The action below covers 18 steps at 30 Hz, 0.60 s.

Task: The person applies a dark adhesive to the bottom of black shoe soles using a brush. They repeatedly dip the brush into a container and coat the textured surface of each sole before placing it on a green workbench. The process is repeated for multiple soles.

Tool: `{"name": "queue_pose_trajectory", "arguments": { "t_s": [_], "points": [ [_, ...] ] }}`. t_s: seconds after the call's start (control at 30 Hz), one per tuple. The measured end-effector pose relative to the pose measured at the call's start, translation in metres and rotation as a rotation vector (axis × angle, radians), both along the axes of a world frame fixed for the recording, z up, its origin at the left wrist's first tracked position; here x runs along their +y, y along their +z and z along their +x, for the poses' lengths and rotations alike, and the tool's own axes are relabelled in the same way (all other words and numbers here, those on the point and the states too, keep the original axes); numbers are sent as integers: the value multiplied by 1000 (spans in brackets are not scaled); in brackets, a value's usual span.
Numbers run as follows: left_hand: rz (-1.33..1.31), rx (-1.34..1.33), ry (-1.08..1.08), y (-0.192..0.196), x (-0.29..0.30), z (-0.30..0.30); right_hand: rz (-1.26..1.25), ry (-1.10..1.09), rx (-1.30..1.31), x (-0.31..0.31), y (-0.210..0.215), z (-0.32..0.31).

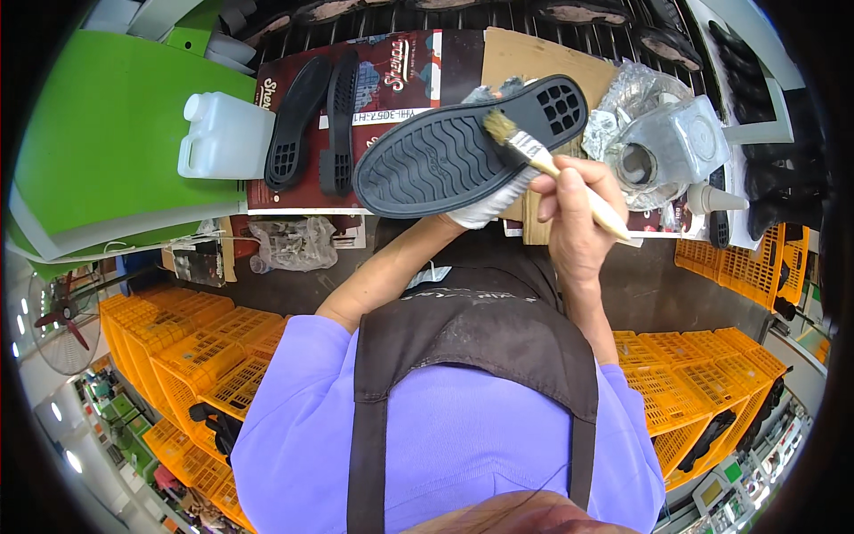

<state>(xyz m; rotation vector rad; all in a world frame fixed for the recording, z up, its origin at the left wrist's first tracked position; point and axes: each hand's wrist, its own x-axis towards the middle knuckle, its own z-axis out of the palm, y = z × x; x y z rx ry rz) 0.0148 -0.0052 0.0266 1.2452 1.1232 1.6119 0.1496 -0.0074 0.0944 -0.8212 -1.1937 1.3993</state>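
My left hand (pixel 495 203), in a white glove, is closed round a black shoe sole (pixel 431 160) from beneath. The sole lies slanted above the bench, its wavy tread facing up and its heel grid at the upper right. A paintbrush (pixel 531 153) with a pale wooden handle and metal band is gripped in my bare right hand (pixel 583 209). Its bristles are at the tread near the heel. Two more black soles, one at the left (pixel 294 125) and one beside it (pixel 339 125), lie on dark red cardboard (pixel 391 67).
A white plastic jug (pixel 227 138) stands at left by a green panel (pixel 107 116). To the right are a clear square container (pixel 680 142) in crumpled plastic and a white nozzle bottle (pixel 716 199). Orange crates stand at left (pixel 191 343) and right (pixel 694 378). Shoes rest on the rack behind.
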Motion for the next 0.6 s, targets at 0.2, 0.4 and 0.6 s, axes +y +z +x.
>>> {"name": "queue_pose_trajectory", "arguments": {
  "t_s": [0.2, 0.4, 0.6],
  "points": [
    [93, -205, -124, 1, -9, -3, -86, 189, -65, -9, 10, -18],
    [-49, 44, -85, -2, -7, -7, -79, 52, -90, 9, 5, -7],
    [-46, 385, 3, -4, -5, -4, 0, -191, -87, 34, -13, 13]
  ]
}}
